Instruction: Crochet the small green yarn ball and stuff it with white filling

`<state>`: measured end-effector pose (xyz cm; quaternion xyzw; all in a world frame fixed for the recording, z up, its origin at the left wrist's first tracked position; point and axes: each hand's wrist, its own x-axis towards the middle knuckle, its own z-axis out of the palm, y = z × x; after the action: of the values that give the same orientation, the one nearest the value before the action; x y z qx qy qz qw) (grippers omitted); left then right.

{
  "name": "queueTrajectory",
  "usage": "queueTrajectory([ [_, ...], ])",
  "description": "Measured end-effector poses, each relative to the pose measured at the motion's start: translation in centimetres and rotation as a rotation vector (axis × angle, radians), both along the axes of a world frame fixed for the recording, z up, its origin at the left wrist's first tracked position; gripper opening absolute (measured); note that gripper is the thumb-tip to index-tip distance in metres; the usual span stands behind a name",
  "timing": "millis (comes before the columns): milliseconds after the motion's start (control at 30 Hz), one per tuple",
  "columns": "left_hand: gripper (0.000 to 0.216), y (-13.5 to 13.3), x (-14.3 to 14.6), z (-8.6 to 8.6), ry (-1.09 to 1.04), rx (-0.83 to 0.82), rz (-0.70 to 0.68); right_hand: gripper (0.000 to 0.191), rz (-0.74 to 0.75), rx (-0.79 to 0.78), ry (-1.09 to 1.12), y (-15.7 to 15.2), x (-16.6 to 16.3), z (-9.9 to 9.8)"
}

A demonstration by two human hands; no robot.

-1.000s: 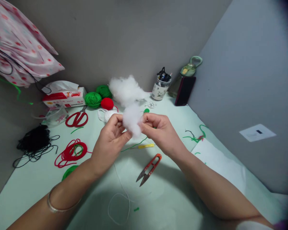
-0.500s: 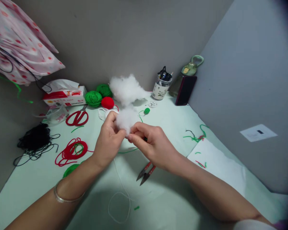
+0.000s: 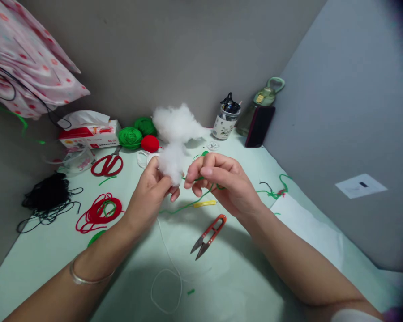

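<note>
My left hand [image 3: 152, 188] is closed on a fluffy white tuft of stuffing [image 3: 171, 163], which sticks up above the thumb and fingers. Just to the right, my right hand [image 3: 221, 179] is apart from the tuft, its fingers loosely bent and spread. Green yarn [image 3: 188, 205] runs behind and below the right fingers; whether any of it touches them is hidden. Below the right hand lie orange-handled thread snips [image 3: 208, 236], blades toward me. A yellow stick-like piece [image 3: 204, 203] rests beneath the right fingers. Behind the tuft sits a larger heap of white stuffing [image 3: 179, 123].
Green yarn balls [image 3: 130, 137], a red ball [image 3: 150, 143], red-handled scissors [image 3: 107, 165] and a tissue box [image 3: 90, 134] stand back left. Black yarn [image 3: 49, 192] and coiled red yarn [image 3: 100, 214] lie left. A pen jar [image 3: 226, 123], phone [image 3: 260, 127] and bottle [image 3: 267, 96] stand back right.
My right hand has come away from the tuft, moving slightly right and loosening its fingers. The snips' handle and the yellow piece have come into view. My left hand keeps the stuffing.
</note>
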<state>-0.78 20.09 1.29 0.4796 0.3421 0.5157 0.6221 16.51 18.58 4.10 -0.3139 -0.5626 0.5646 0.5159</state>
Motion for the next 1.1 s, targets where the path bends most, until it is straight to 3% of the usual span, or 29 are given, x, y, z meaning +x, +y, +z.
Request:
queueTrajectory([
  [100, 0.021, -0.1, -0.2, -0.2, 0.002, 0.064, 0.012, 0.014, -0.037, -0.090, -0.006, 0.3, -0.1, -0.2],
  [267, 0.013, -0.1, -0.4, -0.5, 0.055, 0.134, 0.006, 0.008, -0.151, 0.123, -0.584, 0.1, -0.4, -0.1],
  [367, 0.014, 0.0, -0.3, -0.6, 0.059, 0.118, -0.006, 0.004, -0.158, 0.194, -0.777, -0.3, -0.5, -0.1],
  [567, 0.018, 0.2, -0.2, -1.1, 0.048, 0.124, -0.049, 0.023, -0.157, 0.197, -0.769, 0.0, -0.1, -0.5],
  [833, 0.029, -0.4, -0.1, -0.4, 0.049, 0.149, -0.157, 0.022, -0.198, 0.032, -0.588, 0.0, -0.2, -0.5],
  [967, 0.026, -0.3, 0.1, -0.4, -0.020, 0.064, -0.179, 0.027, -0.174, 0.019, -0.596, 0.0, -0.1, -0.1],
  [1100, 0.026, -0.1, 0.4, -1.0, -0.062, -0.025, -0.112, 0.026, -0.058, 0.055, -0.626, -0.3, 0.0, 0.7],
])
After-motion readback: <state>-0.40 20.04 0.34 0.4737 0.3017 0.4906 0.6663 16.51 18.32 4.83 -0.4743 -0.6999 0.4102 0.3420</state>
